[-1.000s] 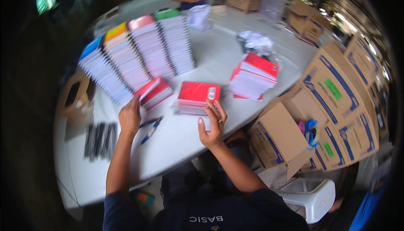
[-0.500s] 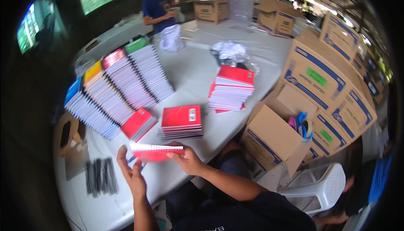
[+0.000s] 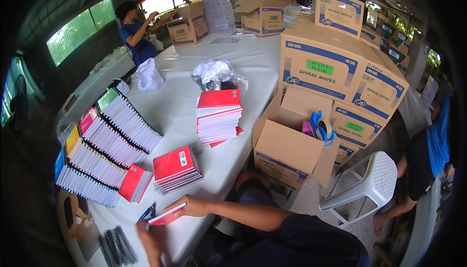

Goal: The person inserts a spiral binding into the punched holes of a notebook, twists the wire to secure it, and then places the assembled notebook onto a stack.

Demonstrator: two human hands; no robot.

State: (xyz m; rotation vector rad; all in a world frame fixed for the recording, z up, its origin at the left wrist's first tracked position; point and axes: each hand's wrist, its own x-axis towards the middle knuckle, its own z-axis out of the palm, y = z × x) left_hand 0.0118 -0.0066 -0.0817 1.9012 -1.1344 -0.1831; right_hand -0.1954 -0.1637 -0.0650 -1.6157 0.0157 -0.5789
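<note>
Two hands, head view: the person's bare left hand (image 3: 148,239) and bare right hand (image 3: 193,205) are at opposite ends of a slim notebook with a red cover and white page edges (image 3: 168,215).
Right grip: fingers and thumb clamped on the notebook's right end.
Left grip: fingertips at the notebook's left end; blur hides whether they pinch it, so I cannot tell.
Notebook: tilted between the hands, over the white-covered table (image 3: 253,62).
Cutters: a blue-handled hand tool (image 3: 147,212), just beyond the notebook.
Coils: loose black spiral bindings (image 3: 116,246), left of the left hand.
Red piles: a low stack of red spiral notebooks (image 3: 173,165) beyond the grip; a small red-covered bundle (image 3: 131,183) to its left; a tall uneven red-and-white stack (image 3: 220,116) farther out.
Tall rows: black-bound notebooks with blue, yellow, pink and green top covers (image 3: 104,143), beyond and left of the grip.
Carton: an open brown cardboard box (image 3: 284,148), right of the grip, a blue tape dispenser (image 3: 318,127) at its opening.
Stool: white plastic (image 3: 365,182), farther right.
Co-worker: a person in a blue shirt (image 3: 132,36), far across the table.
</note>
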